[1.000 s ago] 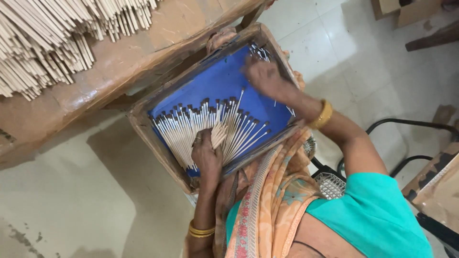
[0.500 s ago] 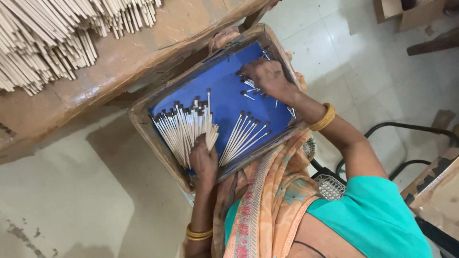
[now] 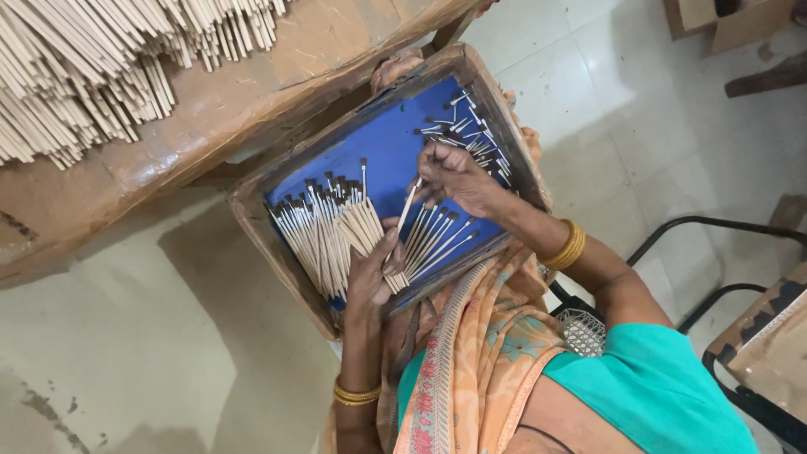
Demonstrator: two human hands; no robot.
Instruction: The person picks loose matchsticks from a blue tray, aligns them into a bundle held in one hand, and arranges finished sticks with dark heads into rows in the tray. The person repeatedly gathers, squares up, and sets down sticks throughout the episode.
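A wooden tray (image 3: 252,220) lined in blue rests on my lap. Thin pale sticks with dark tips (image 3: 315,240) lie in a row across its left half. My left hand (image 3: 370,273) grips the lower ends of a small fanned bundle (image 3: 363,225) at the tray's near edge. My right hand (image 3: 454,178) is over the tray's middle and pinches a single stick (image 3: 409,203), slanted down toward the left hand. A few more sticks (image 3: 439,240) lie beside it. Several loose sticks (image 3: 466,134) are scattered in the far right corner.
A brown wooden bench (image 3: 252,92) runs along the tray's far side, with a large heap of plain sticks (image 3: 84,76) on it. A black metal chair frame (image 3: 714,252) stands at right. Cardboard boxes (image 3: 731,21) sit on the tiled floor at top right.
My right hand has come from the tray's far right corner to the middle with one stick in its fingers. My left hand has stayed at the near edge with the bundle.
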